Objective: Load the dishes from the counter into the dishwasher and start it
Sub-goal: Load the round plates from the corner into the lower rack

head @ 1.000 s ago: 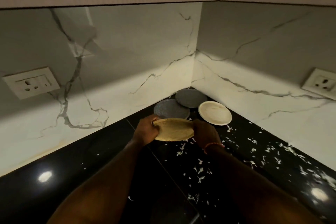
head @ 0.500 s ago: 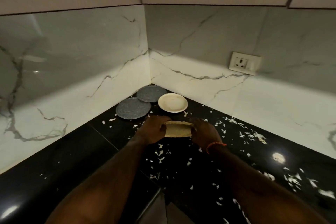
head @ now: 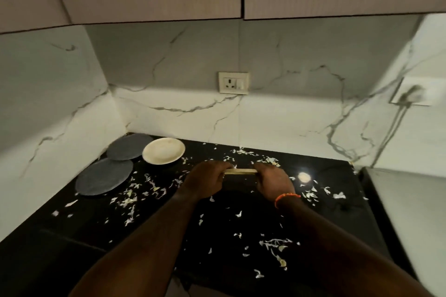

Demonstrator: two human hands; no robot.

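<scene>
Plates (head: 163,154) left of hands (head: 205,182)

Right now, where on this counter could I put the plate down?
Barest patch: dark counter at near left, in front of the grey plates. The corner holds those and the white plate; scraps litter the middle and right.

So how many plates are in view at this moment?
4: two grey plates and a cream plate in the counter's corner, one tan plate held edge-on between both hands. Others may sit out of view.
</scene>
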